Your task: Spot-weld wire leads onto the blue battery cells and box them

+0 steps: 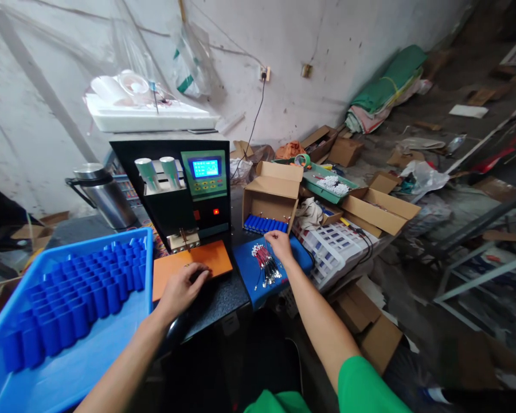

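My left hand (184, 288) rests at the front edge of an orange board (217, 259), fingers loosely bent, thumb a little apart; no object shows in it. Behind the board stands a black spot welder (167, 212) with a lit blue screen and copper-coloured electrodes. My right hand (279, 245) is above a blue pad (249, 269), its thumb and forefinger pinched on what looks like a thin wire lead. Just below lies a fanned bundle of red and black wire leads (269, 267) with white connectors. Beyond that hand, an open cardboard box (270, 192) holds a row of blue battery cells (264, 223).
At left, a blue plastic tray (149, 275) holds many blue-wrapped battery packs (81, 304). A steel jug (103, 198) stands behind it. To the right are a white plastic crate (327, 252), a green tray (313, 186) with white parts, and open cartons (380, 206).
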Action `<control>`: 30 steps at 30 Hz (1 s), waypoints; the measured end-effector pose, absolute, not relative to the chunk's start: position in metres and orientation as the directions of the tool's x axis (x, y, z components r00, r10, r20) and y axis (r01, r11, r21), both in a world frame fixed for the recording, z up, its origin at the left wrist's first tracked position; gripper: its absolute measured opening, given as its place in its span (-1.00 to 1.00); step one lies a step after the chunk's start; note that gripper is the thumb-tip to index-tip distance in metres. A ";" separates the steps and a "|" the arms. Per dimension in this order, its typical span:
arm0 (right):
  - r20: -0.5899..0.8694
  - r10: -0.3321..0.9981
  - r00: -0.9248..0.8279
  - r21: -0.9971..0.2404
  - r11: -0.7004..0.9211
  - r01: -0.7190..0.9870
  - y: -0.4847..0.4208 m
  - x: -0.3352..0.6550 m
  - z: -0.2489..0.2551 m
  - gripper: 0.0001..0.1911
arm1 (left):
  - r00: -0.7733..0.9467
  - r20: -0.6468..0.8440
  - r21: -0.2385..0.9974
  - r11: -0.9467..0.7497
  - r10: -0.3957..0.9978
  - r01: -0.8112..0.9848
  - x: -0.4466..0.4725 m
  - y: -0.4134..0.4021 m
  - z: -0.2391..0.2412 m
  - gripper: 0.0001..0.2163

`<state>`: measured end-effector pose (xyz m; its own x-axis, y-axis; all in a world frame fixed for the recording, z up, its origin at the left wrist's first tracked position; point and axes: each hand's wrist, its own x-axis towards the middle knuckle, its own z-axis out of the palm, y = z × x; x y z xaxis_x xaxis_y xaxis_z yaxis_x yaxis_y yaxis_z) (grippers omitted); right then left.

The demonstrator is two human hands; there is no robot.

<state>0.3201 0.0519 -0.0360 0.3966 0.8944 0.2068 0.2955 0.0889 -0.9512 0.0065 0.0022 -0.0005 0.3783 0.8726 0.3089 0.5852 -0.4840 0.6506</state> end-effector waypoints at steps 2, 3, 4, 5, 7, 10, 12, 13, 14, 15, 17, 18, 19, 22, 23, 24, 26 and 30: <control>0.177 0.902 0.393 -0.983 0.146 0.107 0.052 0.315 -0.028 -0.72 | 0.377 0.300 0.663 -0.476 0.876 0.578 0.006 0.003 -0.002 -0.70; 0.166 0.907 0.387 -0.985 0.171 0.021 0.052 0.312 -0.023 -0.71 | 0.373 0.297 0.674 -0.470 0.879 0.571 0.005 0.003 -0.003 -0.70; 0.163 0.909 0.383 -0.979 0.198 -0.053 0.051 0.308 -0.016 -0.70 | 0.363 0.297 0.689 -0.461 0.883 0.559 0.005 0.004 -0.004 -0.70; 0.169 0.909 0.380 -0.968 0.226 -0.110 0.050 0.304 -0.009 -0.69 | 0.345 0.300 0.708 -0.450 0.889 0.544 0.005 0.004 -0.005 -0.68; 0.202 0.903 0.379 -0.941 0.286 -0.179 0.047 0.295 0.005 -0.69 | 0.290 0.314 0.747 -0.424 0.904 0.512 0.006 0.003 -0.004 -0.65; 0.251 0.898 0.361 -0.909 0.347 -0.231 0.039 0.275 0.025 -0.69 | 0.228 0.333 0.777 -0.403 0.915 0.483 0.010 -0.003 0.005 -0.63; 0.258 0.905 0.337 -0.896 0.355 -0.267 0.033 0.257 0.034 -0.70 | 0.205 0.340 0.786 -0.397 0.918 0.474 0.017 -0.010 0.014 -0.65; 0.254 0.912 0.323 -0.891 0.351 -0.287 0.029 0.247 0.036 -0.70 | 0.191 0.343 0.794 -0.392 0.920 0.465 0.021 -0.014 0.019 -0.66; 0.248 0.918 0.310 -0.886 0.344 -0.310 0.026 0.236 0.038 -0.70 | 0.172 0.346 0.804 -0.386 0.922 0.452 0.026 -0.018 0.023 -0.67; 0.240 0.925 0.295 -0.881 0.335 -0.335 0.022 0.225 0.039 -0.71 | 0.152 0.347 0.817 -0.378 0.925 0.435 0.031 -0.022 0.026 -0.67; 0.224 0.938 0.264 -0.867 0.315 -0.385 0.014 0.202 0.039 -0.72 | 0.130 0.336 0.846 -0.359 0.933 0.394 0.039 -0.028 0.030 -0.68; 0.216 0.945 0.248 -0.861 0.304 -0.409 0.010 0.191 0.038 -0.73 | 0.123 0.327 0.859 -0.349 0.937 0.375 0.042 -0.031 0.031 -0.69; 0.207 0.951 0.229 -0.855 0.290 -0.430 0.006 0.181 0.037 -0.74 | 0.117 0.317 0.870 -0.337 0.941 0.359 0.044 -0.033 0.030 -0.70; 0.177 0.967 0.182 -0.848 0.243 -0.471 -0.003 0.158 0.034 -0.74 | 0.090 0.284 0.897 -0.298 0.955 0.328 0.044 -0.037 0.025 -0.73; 0.167 0.971 0.171 -0.849 0.230 -0.477 -0.005 0.154 0.033 -0.73 | 0.081 0.271 0.906 -0.283 0.959 0.315 0.042 -0.038 0.023 -0.73; 0.161 0.974 0.161 -0.851 0.220 -0.478 -0.007 0.150 0.032 -0.73 | 0.072 0.256 0.917 -0.266 0.964 0.298 0.039 -0.039 0.021 -0.73; 0.162 0.976 0.143 -0.862 0.211 -0.460 -0.009 0.148 0.028 -0.74 | 0.055 0.216 0.942 -0.223 0.975 0.252 0.033 -0.042 0.019 -0.73; 0.244 0.969 0.049 -0.913 0.246 -0.325 -0.013 0.152 0.021 -0.76 | 0.051 0.128 0.974 -0.135 0.990 0.180 0.021 -0.047 0.019 -0.70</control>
